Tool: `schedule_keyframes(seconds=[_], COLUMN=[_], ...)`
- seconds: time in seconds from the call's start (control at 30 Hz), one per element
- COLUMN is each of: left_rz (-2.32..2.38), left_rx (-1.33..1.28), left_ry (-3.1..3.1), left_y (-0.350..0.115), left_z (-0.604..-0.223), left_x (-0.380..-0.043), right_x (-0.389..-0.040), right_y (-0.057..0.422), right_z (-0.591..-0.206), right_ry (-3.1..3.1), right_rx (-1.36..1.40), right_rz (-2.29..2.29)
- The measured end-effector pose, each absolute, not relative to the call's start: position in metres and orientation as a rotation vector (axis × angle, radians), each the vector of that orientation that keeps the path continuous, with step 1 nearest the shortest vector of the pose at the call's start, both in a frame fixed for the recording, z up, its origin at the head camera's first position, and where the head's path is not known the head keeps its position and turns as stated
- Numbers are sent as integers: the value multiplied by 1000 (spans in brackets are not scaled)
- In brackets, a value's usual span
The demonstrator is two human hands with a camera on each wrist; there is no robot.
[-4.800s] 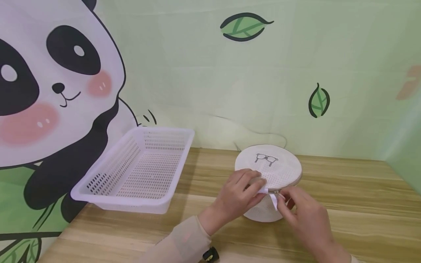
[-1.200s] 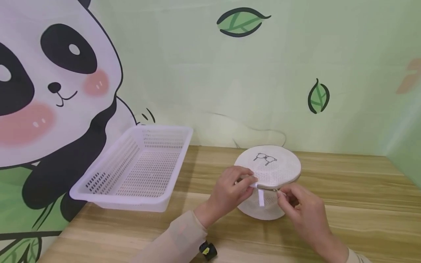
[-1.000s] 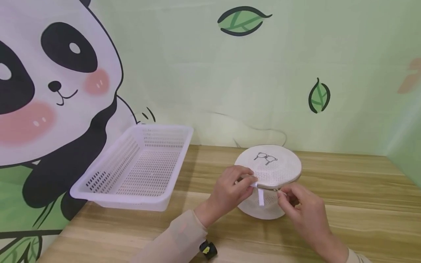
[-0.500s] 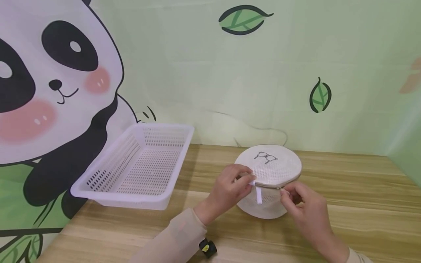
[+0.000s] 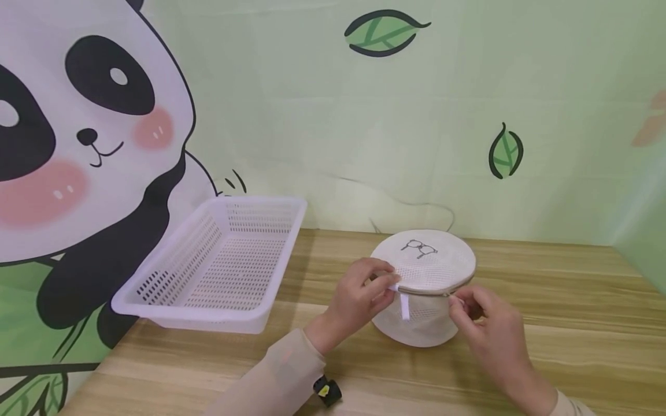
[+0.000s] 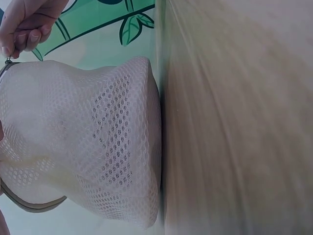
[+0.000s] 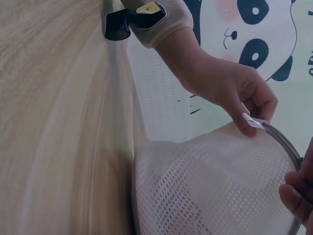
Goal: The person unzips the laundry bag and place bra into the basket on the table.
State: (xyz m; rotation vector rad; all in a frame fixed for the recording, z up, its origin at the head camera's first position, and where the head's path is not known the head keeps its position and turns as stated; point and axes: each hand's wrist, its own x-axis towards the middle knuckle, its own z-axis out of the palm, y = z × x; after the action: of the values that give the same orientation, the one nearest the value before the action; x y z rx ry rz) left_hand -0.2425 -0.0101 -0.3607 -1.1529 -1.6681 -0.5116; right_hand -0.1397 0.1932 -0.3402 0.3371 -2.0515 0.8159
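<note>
A round white mesh laundry bag (image 5: pixel 416 323) stands on the wooden table, its lid (image 5: pixel 442 260) printed with a pair of glasses. A grey-brown zipper (image 5: pixel 424 291) runs round the lid's rim. With thumb and fingers my left hand (image 5: pixel 361 294) pinches the rim at the front left, beside a white fabric tag (image 5: pixel 404 306). On the front right, my right hand (image 5: pixel 491 323) pinches the zipper pull, mostly hidden by the fingertips. The right wrist view shows the left thumb pressed by the tag (image 7: pixel 254 121). In the left wrist view the mesh side (image 6: pixel 112 132) bulges slightly.
To the left lies a white plastic basket (image 5: pixel 234 277) with slotted walls and nothing in it. A green cloth backdrop (image 5: pixel 312 115) with a panda and leaves rises behind the table (image 5: pixel 572 323). A black wrist device (image 5: pixel 328 391) sits at the left sleeve.
My right hand has drawn the zipper pull rightward along the rim, lengthening the closed stretch at the front. My left hand has shifted slightly left with the tag; the basket stays put.
</note>
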Motion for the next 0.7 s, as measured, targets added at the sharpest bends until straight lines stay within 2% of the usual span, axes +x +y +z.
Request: schedule_keyframes(seconds=[0.7], left_rz=[-570], left_rx=[-1162], left_ry=[-1661], left_y=[-14], left_z=[-362], left_x=[-247], right_x=[-142], right_y=[200], right_z=[-339], right_ry=[-2025], right_rx=[332], right_rz=[822])
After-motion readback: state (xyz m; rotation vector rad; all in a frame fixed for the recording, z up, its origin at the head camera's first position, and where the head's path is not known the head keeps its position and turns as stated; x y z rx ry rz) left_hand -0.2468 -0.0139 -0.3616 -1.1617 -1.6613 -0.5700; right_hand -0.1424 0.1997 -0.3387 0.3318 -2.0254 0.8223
